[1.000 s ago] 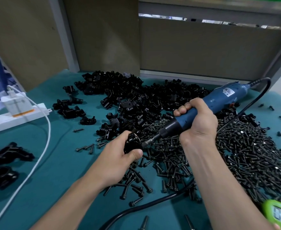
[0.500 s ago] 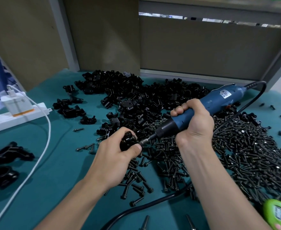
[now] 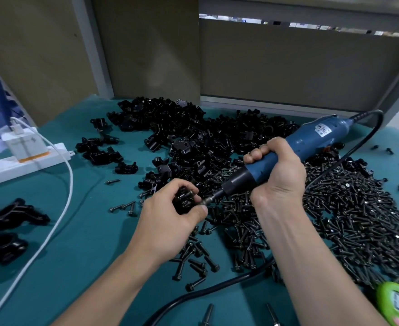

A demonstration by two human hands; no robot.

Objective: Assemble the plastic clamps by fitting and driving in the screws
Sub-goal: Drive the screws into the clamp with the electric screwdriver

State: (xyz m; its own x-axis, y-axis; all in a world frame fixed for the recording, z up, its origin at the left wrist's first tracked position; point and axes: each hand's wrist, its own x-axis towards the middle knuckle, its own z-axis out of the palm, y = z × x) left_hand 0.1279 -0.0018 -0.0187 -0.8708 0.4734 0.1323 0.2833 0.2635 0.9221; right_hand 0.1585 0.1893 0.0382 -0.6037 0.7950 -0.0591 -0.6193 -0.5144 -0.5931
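A teal mat covers the tabletop (image 3: 88, 243), and plain brown boards (image 3: 146, 48) in grey framing wall off its far side. A wide heap of black plastic clamp halves (image 3: 205, 137) spreads across the middle toward the back. To its right lies a dense spill of black flanged screws (image 3: 349, 208), with loose ones strewn toward the near edge. At the left sit a white power strip (image 3: 36, 161) with a charger (image 3: 22, 144) plugged in, a white cable (image 3: 70, 182) curving toward me, and a few assembled clamps (image 3: 8, 220). A green device (image 3: 398, 304) peeks in at the lower right corner.

The left hand (image 3: 168, 227) curls fingers and thumb round a black clamp (image 3: 185, 200) at the left edge of the screw spill. The right hand (image 3: 278, 170) is wrapped round the blue electric screwdriver (image 3: 311, 140), which tilts down to the left, its metal bit (image 3: 211, 199) meeting the clamp. Its thick black cord (image 3: 217, 285) loops across the near mat, passing under the right forearm.
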